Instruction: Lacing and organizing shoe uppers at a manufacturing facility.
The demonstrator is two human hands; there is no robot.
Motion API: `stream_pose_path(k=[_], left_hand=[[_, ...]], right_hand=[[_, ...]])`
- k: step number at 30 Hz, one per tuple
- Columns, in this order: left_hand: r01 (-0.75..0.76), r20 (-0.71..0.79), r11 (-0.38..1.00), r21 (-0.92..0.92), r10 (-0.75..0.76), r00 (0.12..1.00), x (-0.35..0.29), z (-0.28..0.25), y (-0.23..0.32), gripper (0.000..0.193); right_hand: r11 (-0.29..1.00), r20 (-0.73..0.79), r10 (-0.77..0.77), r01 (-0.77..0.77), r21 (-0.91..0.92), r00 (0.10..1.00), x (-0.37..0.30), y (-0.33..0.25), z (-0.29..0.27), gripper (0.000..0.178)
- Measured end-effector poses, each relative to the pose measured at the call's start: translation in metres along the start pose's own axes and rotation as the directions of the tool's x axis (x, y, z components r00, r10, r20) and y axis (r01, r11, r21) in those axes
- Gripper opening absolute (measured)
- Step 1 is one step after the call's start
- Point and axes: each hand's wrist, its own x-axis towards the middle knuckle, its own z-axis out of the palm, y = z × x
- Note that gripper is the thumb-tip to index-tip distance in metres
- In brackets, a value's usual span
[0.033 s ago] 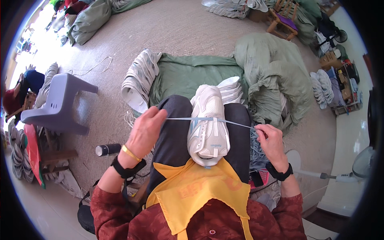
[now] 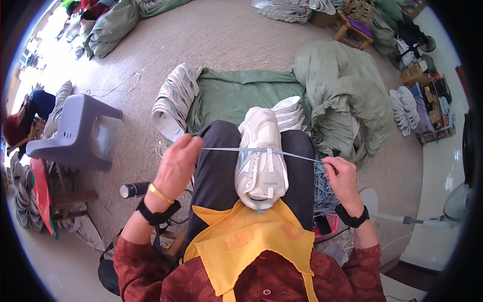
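Observation:
A white sneaker [image 2: 261,176] with light blue side marks rests on my lap between my dark-trousered knees, its toe pointing away from me. A light blue shoelace [image 2: 216,149] runs through its eyelets across the tongue and stretches out taut to both sides. My left hand [image 2: 178,163], with a yellow band and a black strap at the wrist, is closed on one end of the lace. At the other end, my right hand [image 2: 344,181] pinches the lace between thumb and fingers beyond my right knee. A yellow apron [image 2: 251,236] lies under the shoe's heel.
Stacked white shoe parts [image 2: 173,100] stand on a green cloth [image 2: 241,93] ahead, beside a bulging green sack [image 2: 347,85]. Bundled blue laces [image 2: 324,189] hang by my right knee. A grey plastic chair [image 2: 73,133] and a dark bottle [image 2: 135,190] are at left; a fan [image 2: 455,206] is at right.
My left hand has moved a little to the left with its lace end. My right hand has barely shifted, and the sneaker stays in place on my lap.

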Motion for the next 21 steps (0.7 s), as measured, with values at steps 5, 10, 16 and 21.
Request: stream_pose_path(k=[5, 10, 16, 21], left_hand=[[0.176, -0.191, 0.964, 0.201, -0.137, 0.972, -0.016, -0.047, -0.055, 0.006], [0.358, -0.394, 0.854, 0.377, -0.202, 0.897, -0.06, -0.117, -0.159, 0.008], [0.678, -0.651, 0.628, 0.382, -0.339, 0.68, -0.141, -0.249, -0.302, 0.013], [0.865, -0.786, 0.438, 0.247, -0.431, 0.443, -0.194, -0.349, -0.348, 0.017]], right_hand=[[0.992, -0.028, 0.113, -0.112, 0.064, 0.993, -0.015, 0.052, -0.012, 0.014], [0.941, -0.042, 0.309, -0.3, 0.155, 0.95, -0.04, 0.148, -0.027, 0.014], [0.884, -0.073, 0.461, -0.45, 0.125, 0.885, -0.088, 0.253, -0.084, 0.02], [0.858, -0.143, 0.514, -0.502, 0.114, 0.846, -0.113, 0.302, -0.145, 0.021]])
